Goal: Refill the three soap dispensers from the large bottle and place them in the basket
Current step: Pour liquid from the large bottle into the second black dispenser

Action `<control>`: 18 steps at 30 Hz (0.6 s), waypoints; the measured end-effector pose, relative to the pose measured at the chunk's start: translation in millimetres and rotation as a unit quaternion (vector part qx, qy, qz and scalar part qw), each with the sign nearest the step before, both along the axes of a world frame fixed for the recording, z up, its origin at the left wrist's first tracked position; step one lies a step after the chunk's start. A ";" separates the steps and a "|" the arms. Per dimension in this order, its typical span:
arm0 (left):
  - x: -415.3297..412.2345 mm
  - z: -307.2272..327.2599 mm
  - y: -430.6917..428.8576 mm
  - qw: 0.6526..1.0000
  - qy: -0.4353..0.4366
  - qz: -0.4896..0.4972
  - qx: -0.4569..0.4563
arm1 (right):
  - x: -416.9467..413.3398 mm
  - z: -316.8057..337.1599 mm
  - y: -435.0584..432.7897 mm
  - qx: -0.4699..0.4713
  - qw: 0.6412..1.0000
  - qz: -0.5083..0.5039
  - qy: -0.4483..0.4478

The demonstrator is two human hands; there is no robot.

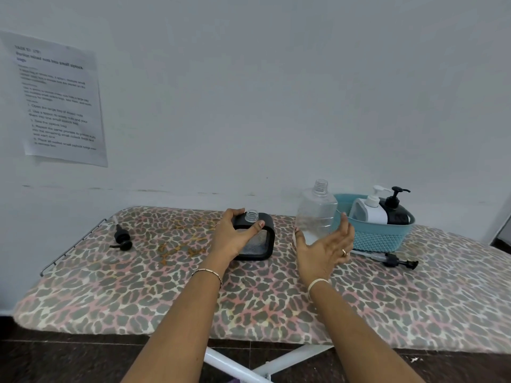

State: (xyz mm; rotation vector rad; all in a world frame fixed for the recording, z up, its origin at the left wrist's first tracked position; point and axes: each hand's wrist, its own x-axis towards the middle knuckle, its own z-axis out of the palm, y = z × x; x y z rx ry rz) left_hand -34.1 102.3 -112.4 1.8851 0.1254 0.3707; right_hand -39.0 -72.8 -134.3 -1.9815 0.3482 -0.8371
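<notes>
The black square soap dispenser with a clear front window [255, 239] stands upright near the middle of the leopard-print ironing board [166, 299], its threaded neck uncapped; the left hand [232, 236] grips its upper left corner, thumb across the front and fingers over the top. Just to the right stands the large clear plastic bottle [315, 214], also uncapped, with a little liquid at the bottom; the right hand [323, 247] is spread wide around its lower part, holding nothing, and whether it touches the bottle I cannot tell. Beside the bottle sits the teal woven-look plastic basket [376, 236]; a white pump dispenser [370, 212] and a black pump dispenser [395, 214] stand in it. A black pump head with a tube [392, 259] lies in front of the basket; another black pump head [121, 237] lies near the board's left end; a printed paper sheet [60, 98] hangs on the wall.
</notes>
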 end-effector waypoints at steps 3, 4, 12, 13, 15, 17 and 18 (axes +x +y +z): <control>0.9 -1.1 1.1 1.000 -0.001 -0.004 0.002 | 14.3 3.1 -7.0 0.052 0.998 0.041 0.021; 1.3 -1.5 1.4 1.000 -0.002 -0.005 0.003 | 19.9 3.8 -9.9 0.062 0.996 0.052 0.023; -0.5 -2.7 1.3 1.000 -0.013 -0.007 0.008 | 43.4 8.6 -23.6 0.128 0.981 0.133 0.053; -0.9 -2.6 1.1 1.000 -0.015 -0.007 0.009 | 43.2 10.0 -24.0 0.125 0.981 0.140 0.051; -2.1 -3.0 0.9 1.000 -0.015 -0.006 0.008 | 41.5 13.4 -23.5 0.101 0.982 0.153 0.040; -2.1 -3.6 0.9 1.000 -0.015 -0.007 0.006 | 39.0 17.2 -21.8 0.031 0.985 0.167 0.026; -2.0 -4.0 1.1 1.000 -0.015 -0.008 0.006 | 37.6 19.5 -20.5 -0.016 0.984 0.174 0.021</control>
